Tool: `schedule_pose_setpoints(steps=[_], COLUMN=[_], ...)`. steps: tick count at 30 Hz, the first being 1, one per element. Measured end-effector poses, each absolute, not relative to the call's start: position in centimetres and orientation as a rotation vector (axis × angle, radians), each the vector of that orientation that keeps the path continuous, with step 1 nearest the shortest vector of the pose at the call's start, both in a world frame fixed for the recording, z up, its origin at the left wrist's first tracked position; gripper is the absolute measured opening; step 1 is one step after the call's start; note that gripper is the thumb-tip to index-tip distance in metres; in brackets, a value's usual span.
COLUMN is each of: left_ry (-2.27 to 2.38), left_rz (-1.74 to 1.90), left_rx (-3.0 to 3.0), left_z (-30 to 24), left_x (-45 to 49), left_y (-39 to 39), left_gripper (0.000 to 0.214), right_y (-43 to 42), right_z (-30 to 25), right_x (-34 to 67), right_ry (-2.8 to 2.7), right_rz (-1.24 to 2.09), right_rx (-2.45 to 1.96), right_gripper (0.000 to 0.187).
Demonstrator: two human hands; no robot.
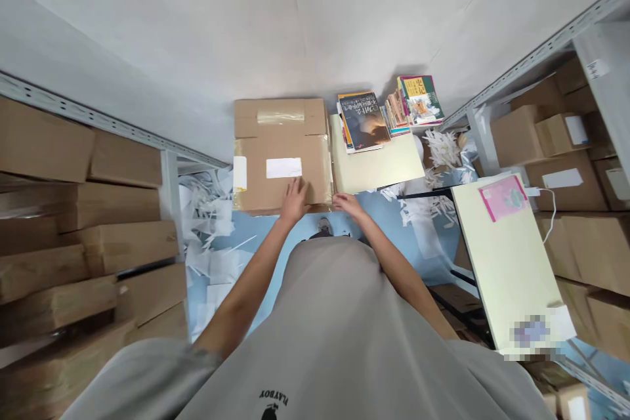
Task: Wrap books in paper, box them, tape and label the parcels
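A closed cardboard box (283, 156) with clear tape and white labels lies in front of me, against the wall side. My left hand (295, 201) rests on its top near the front edge, fingers stretched out just below the middle label. At the box's front right corner is my right hand (348, 203), its fingers drawn together with the tips against the corner. Whatever may be between those fingertips is too small to make out. Just right of the box, a pale yellow table (377, 167) carries a stack of books (364, 121) with a dark-covered one on top.
More books (418, 102) stand at the table's back right. Shelves of cardboard boxes (130, 246) line the left, with others (566, 177) on the right. Paper scraps (211, 210) litter the blue floor. A second pale table (506, 262) holds a pink item (503, 197).
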State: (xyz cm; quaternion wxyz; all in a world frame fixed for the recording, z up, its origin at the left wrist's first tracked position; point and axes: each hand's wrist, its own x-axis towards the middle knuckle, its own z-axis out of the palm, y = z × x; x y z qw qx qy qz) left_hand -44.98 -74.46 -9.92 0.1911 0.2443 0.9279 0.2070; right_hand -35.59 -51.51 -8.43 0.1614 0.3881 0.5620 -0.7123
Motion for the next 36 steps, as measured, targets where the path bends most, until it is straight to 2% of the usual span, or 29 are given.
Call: schedule_pose_setpoints(steps=[7,16,21,24,31,36], left_ry=[2.489,2.497,2.562,2.650,2.744,2.824], left_rz=[0.521,0.591,0.867,1.050,1.246,1.332], left_rx=[1.017,1.187,1.319,1.357,1.387,1.276], left_z=[-11.6,-11.4,-10.2,-8.4,-3.8,-1.2], left_x=[-46.9,-47.8,-48.7,-49.3,-50.7,-51.5], left_y=[-76.4,-76.9,-76.8,-75.8,-74.0,-74.3], left_gripper=[0.067,0.052,0.030,0.027,0.025,0.027], right_y=[-53.4,-54.4,-55.6,-57.0,-60.0,-60.2], right_z=[-8.9,-6.3,-4.4,-3.3,-0.5,1.1], right_x=[-35.6,-35.4,-36.6,-37.0,-38.2,-38.8], right_ry=[1.603,1.517,1.499,1.482,1.298,1.287], right_rz=[-2.015,-2.147,-2.294,-2.382,-2.445,-2.470], right_rx=[1.327,1.309,1.414,1.487,1.360,1.121], right_gripper=[0.013,0.018,0.041,0.051,0.041,0.052])
